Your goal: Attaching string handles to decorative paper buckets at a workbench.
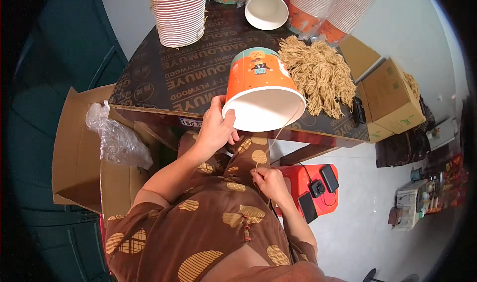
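An orange paper bucket (pixel 258 73) with a teal base band and a cartoon print is tipped, its white open mouth toward me. My left hand (pixel 217 126) grips its rim at the left side, thumb on the inner wall. Lower down, in front of my lap, my right hand (pixel 271 183) is closed in a pinch on a thin tan string (pixel 275 140). That string runs up to the right side of the bucket's rim; how it is fixed there I cannot tell. Right of the bucket lies a heap of tan strings (pixel 320 73) on the dark plywood table (pixel 164 83).
A tall stack of nested paper buckets (pixel 179 14) stands at the back left. Behind are a white-mouthed bucket (pixel 266 11) and wrapped stacks (pixel 313 6). Cardboard boxes (pixel 390 96) flank the table; clear plastic (pixel 121 138) hangs over one. A red stool (pixel 323 202) holds phones and a cable.
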### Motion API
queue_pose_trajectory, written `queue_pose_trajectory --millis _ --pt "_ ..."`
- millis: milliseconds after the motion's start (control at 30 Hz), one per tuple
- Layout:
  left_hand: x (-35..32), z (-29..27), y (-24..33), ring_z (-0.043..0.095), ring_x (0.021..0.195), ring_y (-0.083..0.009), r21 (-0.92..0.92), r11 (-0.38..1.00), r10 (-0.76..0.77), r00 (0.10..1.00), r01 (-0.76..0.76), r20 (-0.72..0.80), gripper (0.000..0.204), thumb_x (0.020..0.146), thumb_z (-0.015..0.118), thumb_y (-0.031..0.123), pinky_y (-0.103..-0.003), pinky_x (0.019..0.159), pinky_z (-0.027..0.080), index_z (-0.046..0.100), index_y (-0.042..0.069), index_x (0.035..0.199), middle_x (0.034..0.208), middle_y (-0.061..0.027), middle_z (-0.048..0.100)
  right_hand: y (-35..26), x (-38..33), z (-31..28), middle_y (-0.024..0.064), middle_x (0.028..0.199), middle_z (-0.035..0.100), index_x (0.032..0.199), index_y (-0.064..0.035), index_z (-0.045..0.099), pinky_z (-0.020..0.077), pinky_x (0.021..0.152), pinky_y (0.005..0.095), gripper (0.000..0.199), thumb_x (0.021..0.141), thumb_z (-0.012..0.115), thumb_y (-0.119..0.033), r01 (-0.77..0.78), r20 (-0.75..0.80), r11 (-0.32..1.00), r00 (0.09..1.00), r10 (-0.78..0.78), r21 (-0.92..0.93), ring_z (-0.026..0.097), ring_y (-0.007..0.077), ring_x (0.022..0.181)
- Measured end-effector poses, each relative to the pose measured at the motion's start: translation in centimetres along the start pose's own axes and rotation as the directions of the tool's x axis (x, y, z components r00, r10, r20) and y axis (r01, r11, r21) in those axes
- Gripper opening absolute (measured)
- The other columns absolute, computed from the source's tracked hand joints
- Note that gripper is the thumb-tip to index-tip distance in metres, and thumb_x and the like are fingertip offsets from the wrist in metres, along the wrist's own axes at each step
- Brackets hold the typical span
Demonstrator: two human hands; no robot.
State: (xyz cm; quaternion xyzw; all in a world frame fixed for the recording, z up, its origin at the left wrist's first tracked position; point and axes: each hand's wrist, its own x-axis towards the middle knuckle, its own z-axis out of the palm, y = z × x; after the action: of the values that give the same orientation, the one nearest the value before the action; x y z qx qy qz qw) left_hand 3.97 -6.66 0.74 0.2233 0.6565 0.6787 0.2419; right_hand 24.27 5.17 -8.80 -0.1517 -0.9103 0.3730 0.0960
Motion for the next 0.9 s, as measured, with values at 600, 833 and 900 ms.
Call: queue_pose_trajectory --millis 600,833,900 --pt "-1.3 0.2 -2.5 0.057 0.043 -0.0167 -0.088 0.966 -0.232 0.966 0.243 0.113 0.054 0.101 0.039 0.036 -0.027 0.033 0.04 0.061 -0.013 0.092 0.069 -0.0182 0.066 -5.6 -0.5 -4.4 0.0022 0.085 0.07 0.103 0.0003 0.07 0.0412 0.054 0.0181 0.015 0.097 0.059 -0.007 -0.093 0.032 0.631 0.994 0.107 0.77 0.051 0.0025 0.061" --pt "-0.9 2.5 -4.3 0.052 0.042 -0.012 -0.179 0.962 -0.184 0.973 0.207 0.14 0.067 0.101 0.037 0.052 -0.024 0.032 0.033 0.062 -0.01 0.091 0.067 -0.0156 0.064 -6.0 -0.8 -2.8 0.0049 0.087 0.071 0.102 0.0027 0.07 0.0497 0.067 0.0227 0.013 0.093 0.062 -0.002 -0.086 0.201 0.806 0.979 -0.042 0.586 0.063 0.0075 0.076" --pt "-0.8 2.8 -4.4 0.051 0.043 -0.0117 -0.195 0.96 -0.163 0.967 0.201 0.197 0.062 0.102 0.036 0.052 -0.021 0.033 0.033 0.058 -0.005 0.098 0.07 -0.0147 0.064 -5.8 -0.9 -2.3 0.0068 0.088 0.072 0.102 0.0033 0.07 0.0518 0.071 0.0249 0.013 0.093 0.062 -0.001 -0.064 0.232 0.838 0.97 -0.076 0.542 0.066 0.01 0.081"
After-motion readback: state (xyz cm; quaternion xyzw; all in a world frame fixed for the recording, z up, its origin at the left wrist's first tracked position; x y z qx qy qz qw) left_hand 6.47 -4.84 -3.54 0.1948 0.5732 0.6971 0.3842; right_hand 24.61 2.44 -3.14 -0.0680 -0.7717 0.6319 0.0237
